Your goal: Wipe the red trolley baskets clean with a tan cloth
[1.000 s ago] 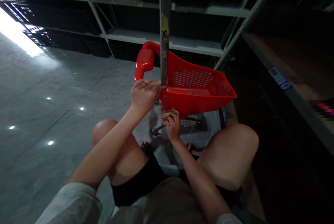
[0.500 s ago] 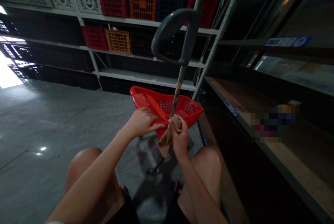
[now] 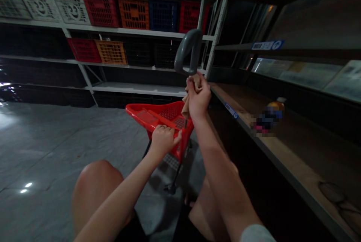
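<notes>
A small red shopping cart basket point(image 3: 158, 116) stands in front of my bent knees, with a grey loop handle point(image 3: 188, 50) rising on a pole above it. My left hand point(image 3: 163, 139) grips the near rim of the red basket. My right hand point(image 3: 197, 97) is raised high, closed around a brownish cloth point(image 3: 186, 107) and pressing it against the pole just under the grey handle. The pole itself is mostly hidden behind my right hand.
Metal shelving point(image 3: 146, 33) along the back holds red, orange, blue and white crates point(image 3: 134, 13). A wooden shelf point(image 3: 282, 151) runs along the right with a blurred item point(image 3: 266, 119) on it. Grey floor point(image 3: 56, 148) spreads to the left.
My right hand slid the cloth upward along the pole from the basket's underside to just below the grey handle. The view tilted up. My left hand stayed on the basket rim.
</notes>
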Motion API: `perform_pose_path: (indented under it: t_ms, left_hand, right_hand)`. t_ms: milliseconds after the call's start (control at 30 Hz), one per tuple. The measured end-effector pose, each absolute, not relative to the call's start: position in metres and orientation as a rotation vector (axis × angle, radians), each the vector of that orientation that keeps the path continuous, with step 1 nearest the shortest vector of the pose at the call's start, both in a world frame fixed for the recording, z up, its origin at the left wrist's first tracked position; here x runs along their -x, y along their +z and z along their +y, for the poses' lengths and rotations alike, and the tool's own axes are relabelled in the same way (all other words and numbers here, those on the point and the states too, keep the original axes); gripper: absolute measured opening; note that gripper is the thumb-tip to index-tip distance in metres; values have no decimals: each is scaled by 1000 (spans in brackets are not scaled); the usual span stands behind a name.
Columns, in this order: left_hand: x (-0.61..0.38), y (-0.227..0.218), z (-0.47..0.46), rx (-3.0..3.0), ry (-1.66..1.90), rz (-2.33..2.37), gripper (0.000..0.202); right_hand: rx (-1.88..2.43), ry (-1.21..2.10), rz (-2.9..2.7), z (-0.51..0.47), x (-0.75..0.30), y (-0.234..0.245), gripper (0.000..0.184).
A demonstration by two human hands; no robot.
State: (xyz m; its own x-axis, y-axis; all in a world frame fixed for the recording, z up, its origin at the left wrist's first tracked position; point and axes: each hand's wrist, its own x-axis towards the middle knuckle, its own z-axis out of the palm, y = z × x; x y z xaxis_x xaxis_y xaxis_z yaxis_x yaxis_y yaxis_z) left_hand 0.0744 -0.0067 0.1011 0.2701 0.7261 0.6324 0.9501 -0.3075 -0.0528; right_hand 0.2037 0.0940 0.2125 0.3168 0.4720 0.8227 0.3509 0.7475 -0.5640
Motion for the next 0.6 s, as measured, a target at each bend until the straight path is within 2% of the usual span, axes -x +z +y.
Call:
perform_pose_path:
  t_ms: [67, 167, 267, 367, 467, 600]
  left_hand:
    - [-87, 101, -8, 2134, -695, -1544, 42]
    - [-102, 101, -11, 2163, -701, -1532, 42]
    - [-106, 102, -16, 2200, -745, -1493, 41]
    - [-92, 110, -17, 2422, -767, -1365, 37]
    - [-62, 123, -7, 2662, -754, -1207, 38]
    - [-30, 131, 12, 2614, -628, -1152, 41]
  right_hand:
    - [895, 135, -1271, 81, -211, 177, 40]
    - [1006, 316, -1326, 57, -224, 112, 25]
    - [1005, 579, -1378, 46, -240, 81, 16]
    - [1033, 610, -1406, 53, -250, 97, 17]
    - [1033, 544, -1398, 70, -251, 142, 28]
    - [830, 467, -1332, 96, -244, 203, 36]
